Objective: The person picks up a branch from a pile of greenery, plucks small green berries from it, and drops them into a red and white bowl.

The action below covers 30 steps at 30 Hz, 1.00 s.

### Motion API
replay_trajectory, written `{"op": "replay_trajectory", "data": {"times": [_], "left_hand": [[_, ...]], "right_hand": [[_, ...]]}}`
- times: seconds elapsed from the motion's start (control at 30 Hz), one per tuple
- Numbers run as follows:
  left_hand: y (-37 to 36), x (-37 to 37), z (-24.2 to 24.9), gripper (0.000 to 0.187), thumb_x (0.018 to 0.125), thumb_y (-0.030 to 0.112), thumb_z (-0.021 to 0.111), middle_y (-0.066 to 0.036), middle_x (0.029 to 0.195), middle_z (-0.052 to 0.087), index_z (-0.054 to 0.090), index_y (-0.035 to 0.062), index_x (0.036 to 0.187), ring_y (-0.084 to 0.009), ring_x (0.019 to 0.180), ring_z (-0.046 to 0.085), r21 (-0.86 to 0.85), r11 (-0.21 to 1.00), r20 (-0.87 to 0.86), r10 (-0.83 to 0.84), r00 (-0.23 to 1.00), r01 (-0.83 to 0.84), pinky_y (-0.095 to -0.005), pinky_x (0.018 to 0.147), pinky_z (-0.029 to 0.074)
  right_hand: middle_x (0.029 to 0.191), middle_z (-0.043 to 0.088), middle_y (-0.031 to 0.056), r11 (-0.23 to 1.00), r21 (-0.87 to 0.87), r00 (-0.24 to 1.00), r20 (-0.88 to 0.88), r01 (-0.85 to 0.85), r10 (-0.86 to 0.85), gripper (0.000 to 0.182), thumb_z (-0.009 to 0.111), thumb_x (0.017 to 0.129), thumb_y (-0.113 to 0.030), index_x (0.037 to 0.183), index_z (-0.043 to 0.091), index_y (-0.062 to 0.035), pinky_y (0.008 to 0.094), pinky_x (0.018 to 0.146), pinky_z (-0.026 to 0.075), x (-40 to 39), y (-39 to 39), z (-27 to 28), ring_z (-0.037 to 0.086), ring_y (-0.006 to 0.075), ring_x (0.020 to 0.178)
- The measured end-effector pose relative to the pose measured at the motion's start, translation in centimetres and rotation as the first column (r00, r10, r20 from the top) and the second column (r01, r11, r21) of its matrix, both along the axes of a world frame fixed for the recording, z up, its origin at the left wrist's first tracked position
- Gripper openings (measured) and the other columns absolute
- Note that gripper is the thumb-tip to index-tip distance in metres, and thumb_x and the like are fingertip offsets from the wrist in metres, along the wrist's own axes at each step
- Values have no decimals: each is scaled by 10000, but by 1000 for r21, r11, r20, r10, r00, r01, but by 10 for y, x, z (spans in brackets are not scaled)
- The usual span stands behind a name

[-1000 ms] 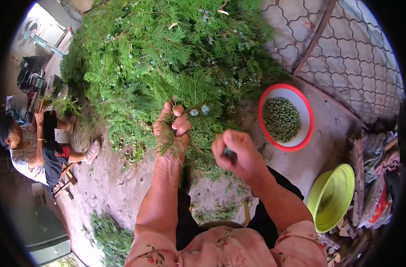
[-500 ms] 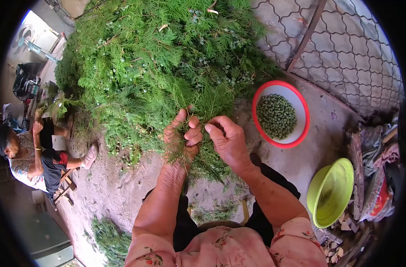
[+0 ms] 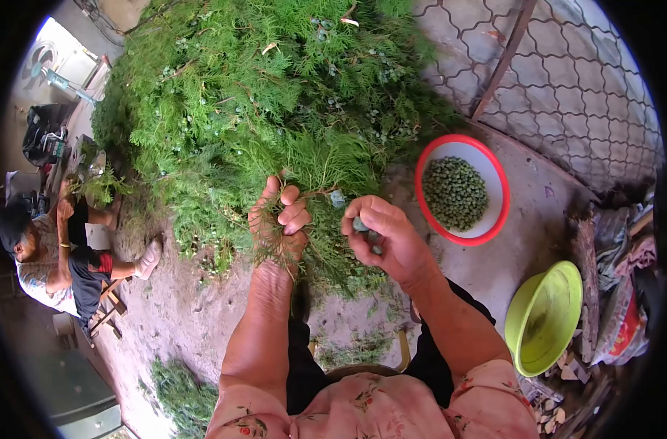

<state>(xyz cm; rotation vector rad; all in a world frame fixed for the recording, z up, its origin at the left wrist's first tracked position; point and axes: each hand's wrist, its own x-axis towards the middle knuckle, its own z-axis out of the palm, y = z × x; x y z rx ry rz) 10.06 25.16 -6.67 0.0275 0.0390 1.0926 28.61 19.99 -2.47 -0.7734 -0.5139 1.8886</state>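
Observation:
My left hand (image 3: 280,219) is closed around a leafy green conifer sprig (image 3: 315,238) at the near edge of a big heap of cut branches (image 3: 223,95). A pale blue-green cone (image 3: 338,197) shows on a thin stem of the sprig, between my two hands. Just right of it, my right hand (image 3: 384,238) is curled around a few small green cones, one of them (image 3: 360,224) visible at the fingertips. A red-rimmed white basin (image 3: 503,183) stands to the right of my right hand and holds many picked green cones (image 3: 456,194).
A yellow-green basin (image 3: 545,314) stands at right beside logs and bags (image 3: 619,314). Wire mesh (image 3: 567,88) leans at the upper right. On the left, another person (image 3: 55,256) sits holding a sprig. A smaller pile of greenery (image 3: 180,395) lies at lower left.
My right hand has moved slightly right and down, away from the sprig, and small cones now show in its fingers. My left hand, still gripping the sprig, has shifted a little left.

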Motion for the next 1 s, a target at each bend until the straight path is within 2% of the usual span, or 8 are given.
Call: {"op": "replay_trajectory", "data": {"times": [0.1,0.23,0.3,0.43,0.57,0.73,0.9,1.0], "left_hand": [[-3,4,5,301,944,259,407,-80,627,454,452,-4,804,-111,423,353,-148,979,-113,120,986,-136,-239,342,270],[-8,9,13,259,941,250,414,-91,639,466,482,8,882,-108,421,365,-164,982,-112,77,991,-95,-229,341,273],[-10,12,13,247,941,249,415,-94,642,469,492,16,906,-108,420,368,-183,977,-161,79,984,-109,-225,341,275],[-12,13,11,250,943,253,405,-90,634,465,499,24,981,-109,410,364,-180,983,-162,-3,987,-26,-223,341,278],[-11,12,13,248,941,252,411,-80,633,467,486,27,1010,-108,403,361,-163,984,-176,46,983,-76,-218,337,276],[-10,9,17,272,943,264,408,-72,597,455,493,8,908,-105,399,361,-200,970,-241,89,966,-140,-223,324,273],[1,-14,8,384,953,300,373,-45,503,365,433,42,675,-123,415,328,-26,993,83,114,990,-112,-252,369,302],[-1,-9,12,380,959,297,353,-35,509,358,428,45,685,-126,417,326,-42,989,75,148,986,-145,-253,370,303]], "right_hand": [[667,513,7,997,-1,996,33,83,-83,194,565,873,-235,851,555,-43,188,389,312,1,2,-18,435,49,476],[621,494,-7,963,227,823,512,146,-246,252,622,835,-274,870,565,-31,209,443,354,-8,6,-25,424,54,498],[625,517,30,840,542,523,708,27,-474,272,639,817,-256,884,559,-5,250,497,393,-12,7,-25,449,91,535],[630,538,49,870,493,526,733,26,-431,270,640,811,-250,868,569,5,270,539,408,-11,9,-30,469,111,577],[603,516,32,923,384,710,655,-18,-259,247,611,834,-242,826,573,2,251,480,383,-4,8,-19,455,97,523],[593,447,-9,992,111,967,254,-59,29,210,525,896,-222,839,548,-21,189,392,286,4,3,-21,383,43,445],[621,498,1,974,196,934,314,113,-171,200,540,882,-218,835,556,-24,194,365,288,11,12,-13,398,53,430],[651,511,2,984,-80,987,18,159,-159,173,555,874,-198,851,564,-28,191,353,274,3,15,-12,415,60,429]]}}
